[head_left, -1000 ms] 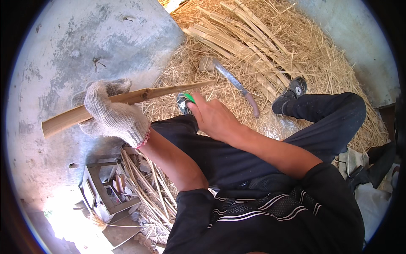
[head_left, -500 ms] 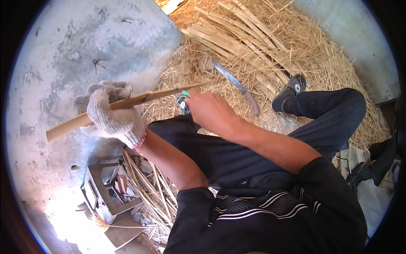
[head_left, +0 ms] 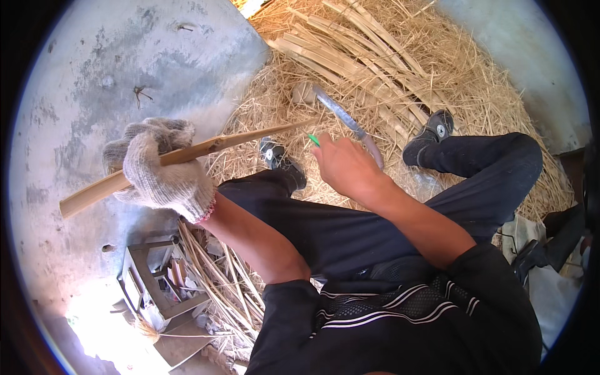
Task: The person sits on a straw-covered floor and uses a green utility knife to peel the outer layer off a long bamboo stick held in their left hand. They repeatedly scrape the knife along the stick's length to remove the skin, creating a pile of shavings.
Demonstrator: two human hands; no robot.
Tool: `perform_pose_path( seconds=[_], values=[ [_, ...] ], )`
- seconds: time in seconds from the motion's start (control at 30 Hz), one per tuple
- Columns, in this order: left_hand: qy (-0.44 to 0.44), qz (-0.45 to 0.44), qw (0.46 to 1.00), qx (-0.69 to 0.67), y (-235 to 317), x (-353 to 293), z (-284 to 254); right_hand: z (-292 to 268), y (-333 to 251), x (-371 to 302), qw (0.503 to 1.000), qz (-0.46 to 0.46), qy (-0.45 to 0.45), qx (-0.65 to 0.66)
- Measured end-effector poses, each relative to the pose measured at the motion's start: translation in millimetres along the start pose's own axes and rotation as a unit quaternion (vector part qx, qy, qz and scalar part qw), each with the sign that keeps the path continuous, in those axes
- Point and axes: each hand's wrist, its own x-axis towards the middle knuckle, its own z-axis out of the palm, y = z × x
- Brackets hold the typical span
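A split bamboo strip slants up to the right, tapering to a thin far end. My left hand, in a grey-white knitted glove, is closed around it, and its wide end sticks out to the left. My bare right hand is closed on a small green tool beyond the strip's thin end, apart from it. Only a green tip shows past the fingers; the rest is hidden. Just past that hand a long-bladed knife lies on the straw, its handle partly covered by the hand.
Several bamboo strips lie on the straw ahead. A rough grey wall rises at the left. Below it stands an open wooden frame beside thin loose strips. My shoes rest on the straw.
My right hand has moved right, away from the bamboo strip, carrying the green tool off its surface. My left hand and the strip have shifted slightly left.
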Motion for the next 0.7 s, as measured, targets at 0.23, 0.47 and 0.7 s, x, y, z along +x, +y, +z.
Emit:
perform_pose_path(
  seconds=[0.23,0.47,0.7],
  values=[
    [0.012,0.036,0.997,0.073,-6,-3,6,52,37,38,1.000,-0.026,0.005,-0.005],
    [-0.117,-0.049,0.982,-0.142,1,5,9,14,-9,8,0.993,-0.044,0.076,0.073],
    [-0.061,-0.075,0.984,-0.152,7,6,13,18,-22,3,0.997,-0.051,0.043,0.042]
  ],
)
